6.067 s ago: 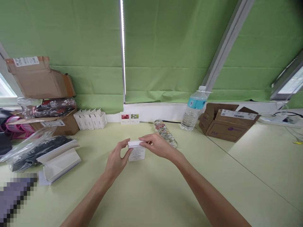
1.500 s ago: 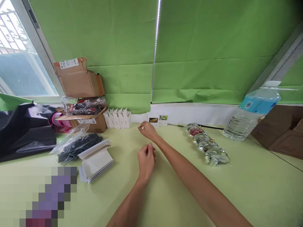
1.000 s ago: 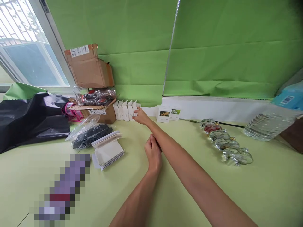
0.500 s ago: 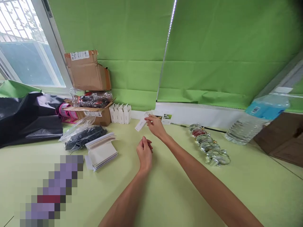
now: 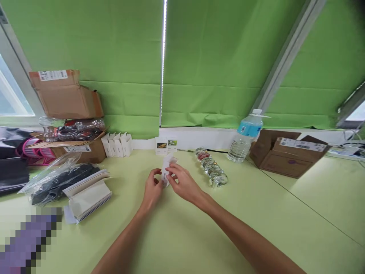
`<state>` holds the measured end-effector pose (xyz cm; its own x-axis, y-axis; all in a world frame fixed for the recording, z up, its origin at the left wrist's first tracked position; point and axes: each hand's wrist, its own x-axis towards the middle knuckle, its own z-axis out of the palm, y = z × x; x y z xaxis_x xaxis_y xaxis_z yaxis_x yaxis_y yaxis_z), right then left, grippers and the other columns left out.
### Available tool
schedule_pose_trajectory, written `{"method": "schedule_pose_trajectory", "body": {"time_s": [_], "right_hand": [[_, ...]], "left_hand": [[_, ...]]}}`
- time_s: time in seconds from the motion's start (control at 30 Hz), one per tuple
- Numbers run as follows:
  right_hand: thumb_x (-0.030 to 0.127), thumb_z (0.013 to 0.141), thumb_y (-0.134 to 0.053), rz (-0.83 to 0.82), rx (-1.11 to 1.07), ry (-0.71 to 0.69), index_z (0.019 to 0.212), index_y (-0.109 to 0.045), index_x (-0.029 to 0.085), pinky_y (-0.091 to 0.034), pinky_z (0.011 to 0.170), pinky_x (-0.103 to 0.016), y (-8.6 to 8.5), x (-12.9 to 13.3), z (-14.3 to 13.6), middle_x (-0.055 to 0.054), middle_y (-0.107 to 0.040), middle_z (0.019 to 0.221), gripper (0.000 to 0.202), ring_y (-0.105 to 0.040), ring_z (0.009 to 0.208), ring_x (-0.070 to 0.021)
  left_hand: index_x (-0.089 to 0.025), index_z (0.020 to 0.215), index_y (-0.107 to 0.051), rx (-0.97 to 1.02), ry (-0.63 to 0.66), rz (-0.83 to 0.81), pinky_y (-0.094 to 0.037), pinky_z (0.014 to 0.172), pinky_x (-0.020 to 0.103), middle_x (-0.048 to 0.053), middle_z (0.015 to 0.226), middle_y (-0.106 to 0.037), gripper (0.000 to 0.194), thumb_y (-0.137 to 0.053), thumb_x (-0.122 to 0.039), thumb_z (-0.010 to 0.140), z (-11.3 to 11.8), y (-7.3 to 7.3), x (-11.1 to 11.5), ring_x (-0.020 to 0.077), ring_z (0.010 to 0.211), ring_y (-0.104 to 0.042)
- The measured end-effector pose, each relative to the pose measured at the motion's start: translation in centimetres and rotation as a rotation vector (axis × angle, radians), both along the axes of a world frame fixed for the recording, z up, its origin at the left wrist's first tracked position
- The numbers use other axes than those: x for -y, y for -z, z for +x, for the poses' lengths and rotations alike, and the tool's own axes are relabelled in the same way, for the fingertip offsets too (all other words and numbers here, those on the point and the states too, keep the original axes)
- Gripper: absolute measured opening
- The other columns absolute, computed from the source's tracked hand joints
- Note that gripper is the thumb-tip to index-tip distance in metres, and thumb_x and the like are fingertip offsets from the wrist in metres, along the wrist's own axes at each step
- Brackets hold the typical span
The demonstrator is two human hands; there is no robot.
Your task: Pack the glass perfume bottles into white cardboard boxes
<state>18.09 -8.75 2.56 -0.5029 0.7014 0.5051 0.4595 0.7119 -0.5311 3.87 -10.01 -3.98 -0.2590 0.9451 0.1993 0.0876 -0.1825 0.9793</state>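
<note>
A narrow white paper box (image 5: pixel 168 161) stands upright between my hands above the table. My right hand (image 5: pixel 185 184) pinches its right side with thumb and fingertips. At its lower left, my left hand (image 5: pixel 152 190) has curled fingers and thumb against the box. Fingers partly cover its front. Behind it, two small picture cards (image 5: pixel 161 146) lean against the white wall strip. Several similar white boxes (image 5: pixel 117 145) stand in a row at the back left, their top flaps up. Nearer on the left lies a stack of flat white card pieces (image 5: pixel 91 199).
On the right lies a row of clear-wrapped items (image 5: pixel 211 167), with a water bottle (image 5: pixel 244 137) and an open cardboard box (image 5: pixel 282 158) beyond. At left are a plastic bag with black contents (image 5: pixel 61 182) and stacked cardboard boxes (image 5: pixel 67 99). A blurred purple patch fills the lower left corner.
My view has turned right. The white box has gone from tilted in my right hand alone to upright between both hands, as my left hand came up to it.
</note>
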Motion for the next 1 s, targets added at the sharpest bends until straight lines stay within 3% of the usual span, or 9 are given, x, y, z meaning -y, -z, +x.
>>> {"method": "schedule_pose_trajectory", "body": {"time_s": [0.13,0.27,0.4,0.5,0.6,0.7,0.8,0.93,1.0], "right_hand": [[0.019,0.087,-0.047,0.003,0.024,-0.029,0.110,-0.064,0.020,-0.052,0.080,-0.031,0.3,0.3,0.5,-0.009,-0.059,0.115,0.028,-0.059,0.099,-0.0187],[0.021,0.087,-0.048,0.022,-0.011,-0.023,0.107,-0.066,0.022,-0.051,0.079,-0.029,-1.3,0.5,1.3,-0.008,-0.057,0.123,0.027,-0.058,0.104,-0.0193],[0.028,0.090,-0.044,-0.026,-0.012,-0.015,0.087,-0.069,0.023,-0.046,0.063,-0.026,-3.0,1.8,2.5,-0.004,-0.067,0.090,0.025,-0.061,0.076,-0.0159],[0.039,0.090,-0.044,-0.248,0.082,-0.074,0.064,-0.064,0.021,-0.036,0.048,-0.025,-0.9,3.3,3.3,0.000,-0.060,0.059,0.038,-0.051,0.052,-0.0129],[0.047,0.091,-0.039,-0.497,0.091,-0.135,0.056,-0.059,0.020,-0.034,0.047,-0.024,3.6,4.4,3.3,0.000,-0.058,0.052,0.049,-0.048,0.046,-0.0116],[0.050,0.089,-0.042,-0.603,0.032,-0.123,0.055,-0.058,0.018,-0.035,0.048,-0.023,7.1,4.5,2.6,0.000,-0.057,0.051,0.049,-0.048,0.046,-0.0115],[0.051,0.087,-0.044,-0.678,-0.003,-0.132,0.060,-0.060,0.017,-0.033,0.046,-0.022,8.1,4.2,2.1,-0.001,-0.060,0.055,0.046,-0.047,0.046,-0.0111],[0.051,0.087,-0.045,-0.685,-0.013,-0.157,0.061,-0.060,0.018,-0.031,0.045,-0.022,7.8,3.9,2.3,-0.001,-0.060,0.057,0.045,-0.045,0.047,-0.0108],[0.051,0.087,-0.044,-0.699,-0.015,-0.168,0.062,-0.060,0.018,-0.031,0.044,-0.022,7.8,3.9,2.5,-0.001,-0.060,0.058,0.044,-0.043,0.046,-0.0106]], "left_hand": [[-0.019,0.113,-0.054,-0.060,0.103,0.008,-0.040,0.052,0.022,0.007,0.109,-0.063,0.040,-0.056,-0.023,0.073,0.5,-0.4,0.4,0.0082,0.055,-0.050],[-0.019,0.112,-0.053,-0.046,0.083,-0.021,-0.042,0.053,0.022,0.008,0.115,-0.060,0.039,-0.053,-0.019,0.073,0.4,-0.6,0.5,0.0077,0.057,-0.052],[-0.020,0.112,-0.053,-0.036,0.064,-0.026,-0.043,0.053,0.022,0.008,0.111,-0.061,0.040,-0.050,-0.016,0.072,0.3,-0.4,0.5,0.0084,0.058,-0.054],[-0.018,0.110,-0.053,-0.044,0.037,-0.028,-0.041,0.050,0.022,0.007,0.100,-0.064,0.037,-0.051,-0.017,0.072,0.2,-0.2,0.4,0.0088,0.055,-0.053],[-0.018,0.105,-0.055,-0.062,-0.082,-0.018,-0.039,0.047,0.022,0.006,0.096,-0.064,0.031,-0.052,-0.023,0.075,0.2,-0.2,0.2,0.0080,0.052,-0.051],[-0.019,0.102,-0.057,-0.095,-0.213,0.024,-0.038,0.047,0.022,0.007,0.100,-0.063,0.028,-0.053,-0.033,0.079,-0.1,-0.7,0.0,0.0078,0.052,-0.050],[-0.019,0.101,-0.059,-0.145,-0.247,0.033,-0.039,0.049,0.022,0.006,0.098,-0.063,0.028,-0.053,-0.037,0.080,-1.4,-2.4,0.3,0.0083,0.053,-0.052],[-0.020,0.093,-0.064,-0.269,-0.255,0.048,-0.039,0.051,0.023,0.004,0.086,-0.065,0.023,-0.057,-0.037,0.079,-4.8,-6.2,2.3,0.0111,0.056,-0.055],[-0.021,0.090,-0.063,-0.502,-0.384,0.106,-0.041,0.055,0.024,0.003,0.084,-0.065,0.022,-0.054,-0.039,0.083,-7.0,-7.8,4.2,0.0124,0.060,-0.057]]}}
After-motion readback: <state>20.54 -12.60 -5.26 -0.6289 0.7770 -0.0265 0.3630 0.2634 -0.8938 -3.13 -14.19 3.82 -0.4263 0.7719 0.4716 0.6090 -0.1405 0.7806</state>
